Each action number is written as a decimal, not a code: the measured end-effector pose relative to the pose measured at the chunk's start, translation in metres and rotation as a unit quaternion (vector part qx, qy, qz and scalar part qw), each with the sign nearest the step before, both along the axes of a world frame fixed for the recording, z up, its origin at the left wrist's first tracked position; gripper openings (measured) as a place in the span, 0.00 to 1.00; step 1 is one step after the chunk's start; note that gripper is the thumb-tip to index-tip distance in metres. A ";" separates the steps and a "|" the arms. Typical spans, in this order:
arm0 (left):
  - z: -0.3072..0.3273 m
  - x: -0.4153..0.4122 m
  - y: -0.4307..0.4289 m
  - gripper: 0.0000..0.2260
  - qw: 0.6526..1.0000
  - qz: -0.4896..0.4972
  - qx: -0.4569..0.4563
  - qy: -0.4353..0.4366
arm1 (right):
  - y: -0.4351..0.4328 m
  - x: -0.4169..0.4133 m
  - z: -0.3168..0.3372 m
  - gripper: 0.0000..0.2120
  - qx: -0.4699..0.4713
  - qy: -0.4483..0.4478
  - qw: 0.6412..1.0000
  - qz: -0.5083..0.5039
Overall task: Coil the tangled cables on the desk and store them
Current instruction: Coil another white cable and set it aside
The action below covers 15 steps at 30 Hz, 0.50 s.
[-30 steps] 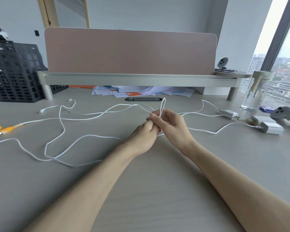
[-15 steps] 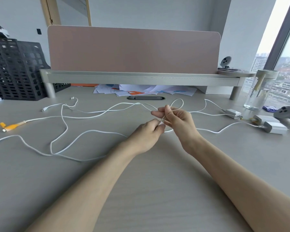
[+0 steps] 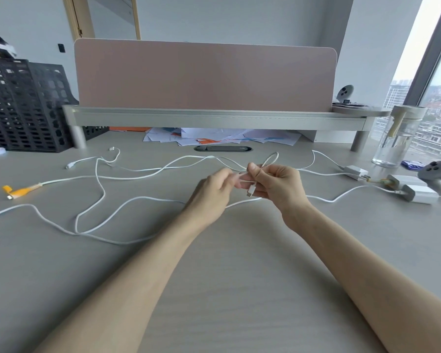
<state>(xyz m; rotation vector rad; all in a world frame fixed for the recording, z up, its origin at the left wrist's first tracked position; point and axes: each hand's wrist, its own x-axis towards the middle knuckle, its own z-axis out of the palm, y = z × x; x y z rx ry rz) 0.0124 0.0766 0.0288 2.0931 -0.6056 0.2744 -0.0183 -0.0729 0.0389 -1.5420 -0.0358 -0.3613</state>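
**Figure: Coiling at the first loop; storage not begun**

The grey desk carried the work. Across most of its width the white cables lay loose and crossing one another, from an orange-tipped end at the left to the white chargers at the right. No finished coil was visible and no cable had been put away. By this evidence the task stood near its start, with nearly all the winding, the remaining cables and the storing left to do.

Above mid-desk the right hand pinched a small loop between thumb and curled fingers. The loop stood up behind the thumb, and the plug hung just below the fingers. The left hand sat just beside it, fingers curled toward the same strand. Whether it actually gripped the strand could not be told. The cable's long remainder trailed away over the desk on both sides.
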 end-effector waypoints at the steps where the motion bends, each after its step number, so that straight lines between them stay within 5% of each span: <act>1: 0.001 0.003 0.003 0.11 0.999 0.024 -0.025 -0.016 | -0.001 -0.001 0.001 0.12 -0.009 0.007 1.000 0.008; 4: 0.001 0.010 0.009 0.11 0.991 0.102 -0.085 -0.025 | -0.002 -0.004 0.005 0.09 -0.026 0.036 0.997 0.062; 7: -0.005 0.019 0.016 0.11 0.987 0.141 -0.075 -0.021 | 0.001 -0.010 0.013 0.10 0.053 0.059 0.984 0.161; 12: -0.014 0.018 0.018 0.12 0.986 0.113 0.110 -0.059 | 0.004 -0.019 0.027 0.10 0.217 0.102 0.939 0.245; 15: -0.016 0.013 0.010 0.09 0.979 0.030 0.176 -0.096 | 0.003 -0.022 0.030 0.19 0.326 0.081 0.901 0.275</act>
